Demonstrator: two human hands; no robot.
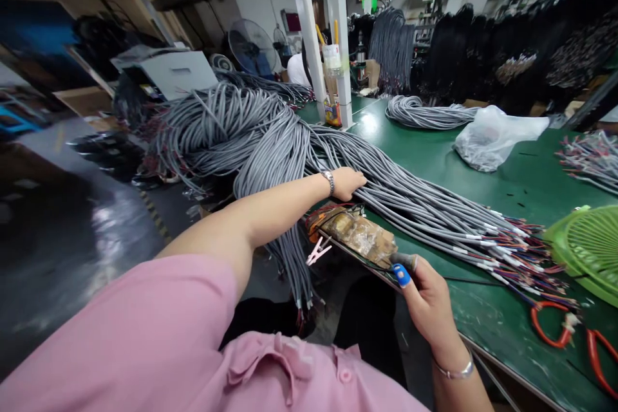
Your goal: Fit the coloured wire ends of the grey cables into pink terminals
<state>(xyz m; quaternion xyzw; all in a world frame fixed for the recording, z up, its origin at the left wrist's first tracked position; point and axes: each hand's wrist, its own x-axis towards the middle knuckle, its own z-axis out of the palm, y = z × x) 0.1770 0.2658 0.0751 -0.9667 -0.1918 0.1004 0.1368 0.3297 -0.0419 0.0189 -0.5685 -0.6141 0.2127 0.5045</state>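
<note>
My left hand (348, 183), with a metal watch on its wrist, lies on the near side of a long bundle of grey cables (410, 190). Its visible fingers are stretched out towards the cables. At the table's front edge my right hand (427, 293) is closed, its thumb in a blue finger cover (401, 275) pressed towards a dark-tipped finger. What lies between them, if anything, I cannot make out. Right beside these fingers is a brown, tape-covered block (364, 235) with thin black wires. A pink clothes peg (318, 252) hangs at its near edge.
A large heap of grey cables (217, 122) lies to the left, some hanging over the edge. On the green table (512, 322) are red-handled pliers (550, 325), a green fan (586, 248), a plastic bag (492, 138) and a coiled cable bundle (427, 112). White posts (338, 32) stand behind.
</note>
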